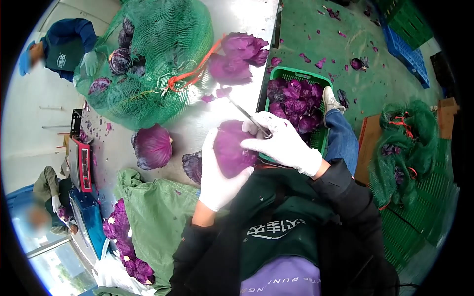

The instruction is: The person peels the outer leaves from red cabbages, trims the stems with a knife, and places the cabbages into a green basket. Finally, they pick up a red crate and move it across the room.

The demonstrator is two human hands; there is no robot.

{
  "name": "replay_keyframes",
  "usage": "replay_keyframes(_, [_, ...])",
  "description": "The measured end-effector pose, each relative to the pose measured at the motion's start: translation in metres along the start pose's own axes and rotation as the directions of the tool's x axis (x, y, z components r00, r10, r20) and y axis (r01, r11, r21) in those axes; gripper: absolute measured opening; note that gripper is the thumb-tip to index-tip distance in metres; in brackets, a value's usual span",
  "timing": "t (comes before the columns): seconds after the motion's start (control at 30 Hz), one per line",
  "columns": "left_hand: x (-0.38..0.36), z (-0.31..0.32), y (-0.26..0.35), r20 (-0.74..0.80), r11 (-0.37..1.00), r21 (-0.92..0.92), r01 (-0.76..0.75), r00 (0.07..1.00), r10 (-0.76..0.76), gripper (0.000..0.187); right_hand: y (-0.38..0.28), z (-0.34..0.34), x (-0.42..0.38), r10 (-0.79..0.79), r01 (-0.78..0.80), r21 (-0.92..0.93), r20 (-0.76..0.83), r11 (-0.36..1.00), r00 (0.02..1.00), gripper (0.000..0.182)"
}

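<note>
I am trimming: my left hand (217, 175) cups the cabbage (232, 148), my right hand (281, 140) grips the knife (247, 114) pointing to 11 o'clock, so next I judge a careful slice at its top.

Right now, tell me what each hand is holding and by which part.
The left hand cups the red cabbage from below, at its side. The right hand grips the knife by its handle, over the cabbage.

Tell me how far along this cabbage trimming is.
Done: the green crate holds many purple leaves. In hand: left hand cradles a red cabbage; right hand works a knife. Left: one cabbage on the table and a full net sack.
</note>
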State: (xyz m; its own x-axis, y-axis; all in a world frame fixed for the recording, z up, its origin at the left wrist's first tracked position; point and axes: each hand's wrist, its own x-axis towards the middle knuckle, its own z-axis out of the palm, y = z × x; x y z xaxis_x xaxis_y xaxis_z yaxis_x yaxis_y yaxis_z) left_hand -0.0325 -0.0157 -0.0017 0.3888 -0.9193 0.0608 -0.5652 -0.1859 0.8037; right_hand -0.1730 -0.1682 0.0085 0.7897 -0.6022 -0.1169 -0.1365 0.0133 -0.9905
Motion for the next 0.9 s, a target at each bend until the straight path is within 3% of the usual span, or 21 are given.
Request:
replay_keyframes(0.07, [0.000, 0.000, 0.000, 0.001, 1.000, 0.015, -0.019, 1.000, 0.019, 0.102, 0.002, 0.001, -0.002, -0.024, 0.025, 0.026, -0.030, 0.999, 0.999, 0.031])
replay_keyframes(0.1, [-0.001, -0.001, 0.000, 0.020, 0.999, 0.032, 0.004, 1.000, -0.004, 0.103, 0.007, 0.005, -0.004, -0.237, 0.223, -0.212, -0.047, 0.952, 0.970, 0.025])
replay_keyframes(0.13, [-0.002, -0.001, 0.000, 0.037, 0.999, 0.049, 0.024, 0.999, -0.026, 0.103, 0.013, 0.009, -0.007, -0.440, 0.368, -0.452, -0.062, 0.813, 0.896, 0.020])
replay_keyframes(0.2, [-0.004, -0.001, 0.002, 0.059, 0.998, 0.041, 0.052, 0.997, -0.054, 0.104, 0.003, 0.015, -0.014, -0.521, 0.397, -0.616, -0.026, 0.680, 0.853, 0.015])
replay_keyframes(0.23, [-0.004, -0.001, 0.004, 0.064, 0.998, 0.016, 0.054, 0.996, -0.055, 0.104, 0.002, 0.013, -0.014, -0.500, 0.402, -0.597, 0.001, 0.695, 0.866, 0.015])
replay_keyframes(0.3, [-0.006, -0.002, 0.011, 0.034, 0.997, 0.059, 0.046, 0.998, -0.048, 0.106, 0.000, 0.010, -0.010, -0.352, 0.297, -0.371, -0.089, 0.880, 0.932, 0.015])
replay_keyframes(0.33, [-0.004, -0.003, 0.009, 0.021, 0.998, 0.069, 0.010, 1.000, -0.011, 0.105, -0.006, 0.008, -0.009, -0.128, 0.129, 0.004, -0.124, 0.992, 0.984, 0.016])
replay_keyframes(0.37, [-0.003, -0.003, 0.007, 0.006, 0.997, 0.078, -0.020, 1.000, 0.019, 0.104, -0.016, 0.006, -0.007, 0.104, -0.037, 0.390, -0.152, 0.920, 0.983, 0.017])
replay_keyframes(0.4, [-0.004, -0.002, 0.005, -0.012, 0.995, 0.085, -0.043, 0.999, 0.044, 0.103, -0.048, -0.012, -0.007, 0.154, -0.070, 0.445, -0.155, 0.893, 0.976, 0.017])
replay_keyframes(0.43, [-0.004, -0.001, 0.004, -0.004, 0.998, 0.051, -0.019, 1.000, 0.020, 0.105, -0.045, -0.021, -0.003, 0.102, 0.000, 0.430, -0.214, 0.903, 0.971, 0.016])
replay_keyframes(0.47, [-0.004, -0.001, 0.004, -0.004, 0.999, 0.046, -0.019, 1.000, 0.019, 0.105, -0.043, -0.029, 0.000, 0.041, 0.079, 0.407, -0.279, 0.910, 0.959, 0.016])
replay_keyframes(0.53, [-0.003, 0.000, 0.006, -0.006, 0.999, 0.033, -0.030, 1.000, 0.030, 0.104, -0.044, -0.028, 0.003, 0.113, -0.039, 0.331, -0.208, 0.943, 0.972, 0.025])
replay_keyframes(0.57, [-0.004, 0.002, 0.008, -0.006, 0.999, 0.039, -0.021, 1.000, 0.021, 0.105, -0.042, -0.021, 0.003, -0.067, 0.082, 0.068, -0.193, 0.994, 0.979, 0.025])
replay_keyframes(0.6, [-0.004, 0.003, 0.011, 0.001, 0.998, 0.048, -0.031, 1.000, 0.031, 0.106, -0.039, -0.014, 0.003, -0.231, 0.205, -0.192, -0.129, 0.960, 0.964, 0.026])
replay_keyframes(0.63, [-0.004, 0.005, 0.013, 0.008, 0.998, 0.057, -0.039, 0.999, 0.038, 0.106, -0.036, -0.011, 0.005, -0.117, 0.106, -0.294, -0.021, 0.950, 0.993, 0.033])
replay_keyframes(0.73, [-0.004, 0.004, 0.021, 0.051, 0.988, 0.130, -0.086, 0.995, 0.080, 0.110, -0.024, -0.006, 0.009, -0.068, 0.102, -0.336, 0.110, 0.936, 0.992, 0.034])
replay_keyframes(0.83, [-0.007, 0.004, 0.017, 0.048, 0.984, 0.156, -0.087, 0.996, 0.081, 0.111, 0.001, -0.002, 0.008, -0.260, 0.260, -0.412, 0.056, 0.873, 0.964, 0.029])
replay_keyframes(0.9, [-0.006, 0.004, 0.019, 0.051, 0.984, 0.151, -0.092, 0.995, 0.086, 0.111, -0.002, -0.002, 0.001, -0.396, 0.380, -0.545, 0.094, 0.747, 0.914, 0.030])
